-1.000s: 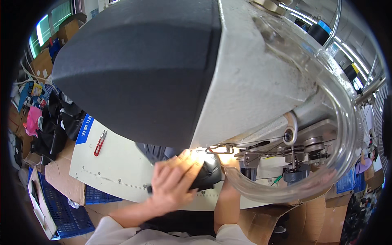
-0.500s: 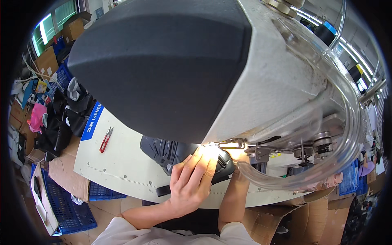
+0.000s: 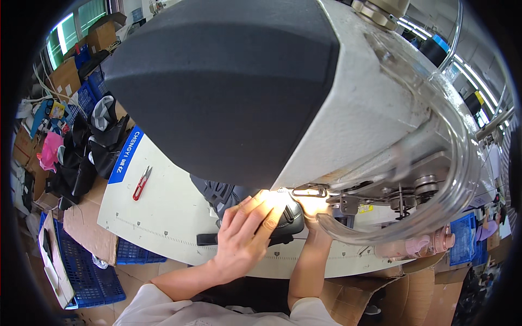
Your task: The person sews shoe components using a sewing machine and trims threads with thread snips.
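Under the sewing machine head (image 3: 217,103), a black bag piece (image 3: 292,220) with straps and a zip-like edge lies on the pale machine table. My left hand (image 3: 244,228) grips it from above, its fingers pressed close together towards the lit needle area. Glare washes out those fingertips. My right hand (image 3: 314,209) is at the right side of the piece, close to the needle area; the machine parts and glare hide its fingers. A black strap end (image 3: 206,239) sticks out left of my left hand, and a ribbed dark part (image 3: 217,193) lies beyond it.
Red-handled thread snips (image 3: 142,183) lie on the left of the table (image 3: 163,217). A clear tube (image 3: 380,233) curves along the machine's right, with a pink bottle (image 3: 413,245) near it. Blue crates (image 3: 89,271), cardboard boxes (image 3: 408,293) and black pieces (image 3: 81,168) surround the table.
My left hand has shifted slightly left and down, and the black bag piece has turned a little under it. The strap end has moved left. My right hand stays near the needle area.
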The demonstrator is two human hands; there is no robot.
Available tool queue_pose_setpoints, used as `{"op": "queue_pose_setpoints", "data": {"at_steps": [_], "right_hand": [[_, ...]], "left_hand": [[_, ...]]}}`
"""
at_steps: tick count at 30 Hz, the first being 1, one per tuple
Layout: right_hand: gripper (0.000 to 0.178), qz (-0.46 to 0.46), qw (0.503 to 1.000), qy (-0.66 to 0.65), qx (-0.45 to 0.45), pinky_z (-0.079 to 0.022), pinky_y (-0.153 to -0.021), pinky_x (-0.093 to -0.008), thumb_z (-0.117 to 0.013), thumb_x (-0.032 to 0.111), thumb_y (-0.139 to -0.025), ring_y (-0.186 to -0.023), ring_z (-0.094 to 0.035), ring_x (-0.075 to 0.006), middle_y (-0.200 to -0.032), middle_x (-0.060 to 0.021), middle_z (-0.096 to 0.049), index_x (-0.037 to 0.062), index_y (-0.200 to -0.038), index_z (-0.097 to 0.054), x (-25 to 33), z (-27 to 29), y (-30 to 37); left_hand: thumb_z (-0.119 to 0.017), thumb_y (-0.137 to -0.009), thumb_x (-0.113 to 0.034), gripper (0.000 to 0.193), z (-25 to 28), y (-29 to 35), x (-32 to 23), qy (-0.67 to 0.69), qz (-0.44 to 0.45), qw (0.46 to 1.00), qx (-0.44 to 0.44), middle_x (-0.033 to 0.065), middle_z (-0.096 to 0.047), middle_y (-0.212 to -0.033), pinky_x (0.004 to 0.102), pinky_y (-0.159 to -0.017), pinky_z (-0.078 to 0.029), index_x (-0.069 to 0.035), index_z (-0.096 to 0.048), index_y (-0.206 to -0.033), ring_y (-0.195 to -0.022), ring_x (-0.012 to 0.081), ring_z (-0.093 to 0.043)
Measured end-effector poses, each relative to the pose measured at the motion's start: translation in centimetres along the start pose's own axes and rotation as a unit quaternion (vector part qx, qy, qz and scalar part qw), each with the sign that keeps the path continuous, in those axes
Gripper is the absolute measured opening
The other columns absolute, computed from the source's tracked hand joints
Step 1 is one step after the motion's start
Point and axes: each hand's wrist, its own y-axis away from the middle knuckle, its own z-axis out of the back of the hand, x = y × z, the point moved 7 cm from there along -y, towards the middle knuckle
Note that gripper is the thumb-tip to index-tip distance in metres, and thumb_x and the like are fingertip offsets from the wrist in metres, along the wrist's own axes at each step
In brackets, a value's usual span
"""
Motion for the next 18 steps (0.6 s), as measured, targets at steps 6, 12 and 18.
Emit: {"op": "queue_pose_setpoints", "data": {"at_steps": [6, 12, 18], "right_hand": [[0.017, 0.005, 0.999, 0.034, 0.021, -0.048, -0.066, -0.0269, -0.070, -0.001, -0.081, -0.073, -0.055, -0.0103, -0.082, -0.0002, -0.059, 0.0063, -0.089, -0.057, 0.1, -0.4, 0.5], [0.017, 0.010, 0.997, 0.067, 0.037, -0.048, -0.065, -0.0270, -0.071, -0.002, -0.080, -0.072, -0.055, -0.0102, -0.080, -0.0002, -0.059, 0.0061, -0.087, -0.057, 0.3, -0.9, 1.3], [0.017, 0.000, 0.995, 0.082, 0.056, -0.048, -0.065, -0.0270, -0.071, -0.002, -0.080, -0.071, -0.055, -0.0102, -0.079, -0.0002, -0.059, 0.0058, -0.085, -0.057, 0.2, -1.3, 2.1]], "left_hand": [[-0.068, -0.052, 0.008, 0.065, 0.2, 0.0, 2.7, 0.094, 0.045, 0.992, 0.069, 0.0112, -0.060, -0.117, 0.0455, -0.098, -0.046, -0.005, -0.067, -0.116, -0.108, 0.0327, -0.058], [-0.068, -0.057, 0.009, 0.058, 0.3, -0.4, 5.4, 0.166, -0.023, 0.985, 0.046, 0.0086, -0.063, -0.113, 0.0362, -0.081, -0.053, -0.005, -0.070, -0.113, -0.097, 0.0268, -0.062], [-0.071, -0.060, 0.007, 0.053, -0.4, -0.5, 6.8, 0.175, 0.008, 0.983, 0.059, 0.0040, -0.068, -0.103, 0.0328, -0.071, -0.055, -0.011, -0.073, -0.109, -0.084, 0.0203, -0.064]]}}
